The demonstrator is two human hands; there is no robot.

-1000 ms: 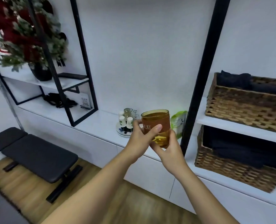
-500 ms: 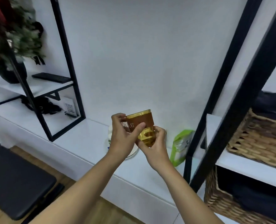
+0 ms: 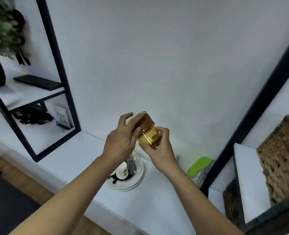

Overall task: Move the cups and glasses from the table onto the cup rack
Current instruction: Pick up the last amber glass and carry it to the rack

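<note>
While both hands hold it, left hand (image 3: 121, 141) at the rim end, right hand (image 3: 159, 148) at the base, the amber glass (image 3: 146, 131) hangs tilted above the cup rack (image 3: 137, 173) on the white surface (image 3: 82, 150). Inverting fully before lowering should seat this translucent, brown-banded glass.

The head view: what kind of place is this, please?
Probably a room in a home: a white built-in counter, a black-framed shelf with a plant, and a wicker basket.
</note>
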